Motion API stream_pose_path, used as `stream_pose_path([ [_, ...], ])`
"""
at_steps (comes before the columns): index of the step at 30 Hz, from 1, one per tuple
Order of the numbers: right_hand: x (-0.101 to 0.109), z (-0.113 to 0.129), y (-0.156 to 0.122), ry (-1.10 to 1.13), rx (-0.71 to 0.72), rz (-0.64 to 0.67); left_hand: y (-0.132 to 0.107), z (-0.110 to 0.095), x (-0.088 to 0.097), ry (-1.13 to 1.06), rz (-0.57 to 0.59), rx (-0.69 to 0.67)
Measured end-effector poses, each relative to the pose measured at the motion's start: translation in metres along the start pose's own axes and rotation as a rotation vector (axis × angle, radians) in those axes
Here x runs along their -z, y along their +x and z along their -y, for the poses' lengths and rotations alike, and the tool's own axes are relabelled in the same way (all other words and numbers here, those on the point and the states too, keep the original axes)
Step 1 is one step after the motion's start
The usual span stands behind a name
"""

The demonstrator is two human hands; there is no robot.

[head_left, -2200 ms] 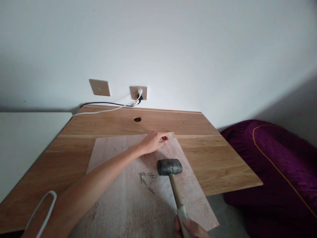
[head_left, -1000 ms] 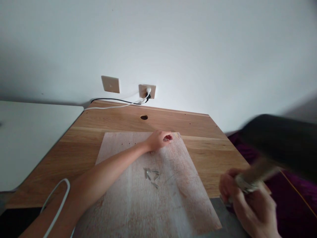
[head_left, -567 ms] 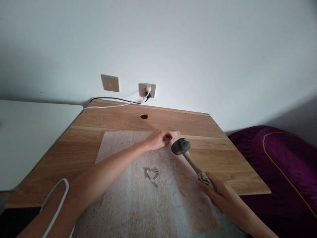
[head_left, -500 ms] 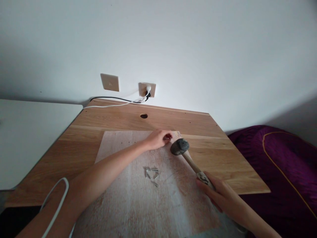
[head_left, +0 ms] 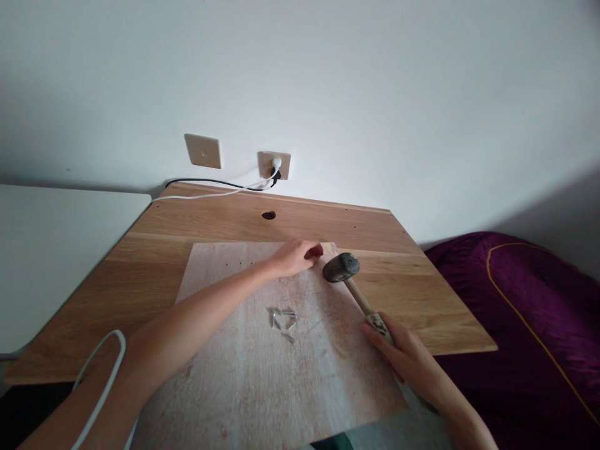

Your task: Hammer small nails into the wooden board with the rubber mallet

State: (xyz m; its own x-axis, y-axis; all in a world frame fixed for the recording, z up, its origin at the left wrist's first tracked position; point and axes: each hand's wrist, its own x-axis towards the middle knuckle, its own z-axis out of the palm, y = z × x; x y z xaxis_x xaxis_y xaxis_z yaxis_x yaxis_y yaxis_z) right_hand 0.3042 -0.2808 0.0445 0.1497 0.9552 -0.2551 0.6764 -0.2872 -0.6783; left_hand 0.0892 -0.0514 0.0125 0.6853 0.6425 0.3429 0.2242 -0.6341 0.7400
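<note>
My right hand (head_left: 407,353) is wrapped round the wooden handle of a rubber mallet (head_left: 342,267). Its dark head hovers over the right edge of a pale, scuffed wooden board (head_left: 244,362), just right of my left hand. Near the board's far right corner my left hand (head_left: 297,256) is closed in a pinch, low against the surface; what sits between its fingertips is too small to make out. Several silvery nails (head_left: 284,319) lie loose in the middle of the board. A row of small dark dots marks the board left of my left hand.
The board rests on a wooden desk (head_left: 159,234) against a white wall. Plugged cables run from a wall socket (head_left: 281,165) along the desk's back. A white panel (head_left: 70,262) stands left, purple fabric (head_left: 525,312) right. A white cord (head_left: 105,381) loops by my left forearm.
The view has shifted slightly, moving everything a little up and left. The mallet head has risen slightly and tilted relative to the board. My left hand keeps its pinch at the same spot.
</note>
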Motion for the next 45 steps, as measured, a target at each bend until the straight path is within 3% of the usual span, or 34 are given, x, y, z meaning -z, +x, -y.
stream_pose_path([
  [14,-0.001,0.004,-0.001,-0.054,-0.040,0.011,-0.001,-0.002,0.001,0.031,0.007,0.003],
  [22,-0.002,0.002,0.003,-0.134,0.039,-0.060,-0.001,-0.002,0.002,0.069,0.012,0.006],
  [28,-0.003,0.006,0.011,-0.180,0.031,-0.068,0.003,0.007,0.003,0.071,-0.001,-0.048],
  [36,-0.011,0.033,0.054,-0.194,0.065,-0.068,0.019,0.039,0.030,0.190,-0.064,-0.036],
  [45,-0.004,0.048,0.111,-0.095,0.092,0.067,0.029,0.058,0.057,0.395,-0.197,0.042],
])
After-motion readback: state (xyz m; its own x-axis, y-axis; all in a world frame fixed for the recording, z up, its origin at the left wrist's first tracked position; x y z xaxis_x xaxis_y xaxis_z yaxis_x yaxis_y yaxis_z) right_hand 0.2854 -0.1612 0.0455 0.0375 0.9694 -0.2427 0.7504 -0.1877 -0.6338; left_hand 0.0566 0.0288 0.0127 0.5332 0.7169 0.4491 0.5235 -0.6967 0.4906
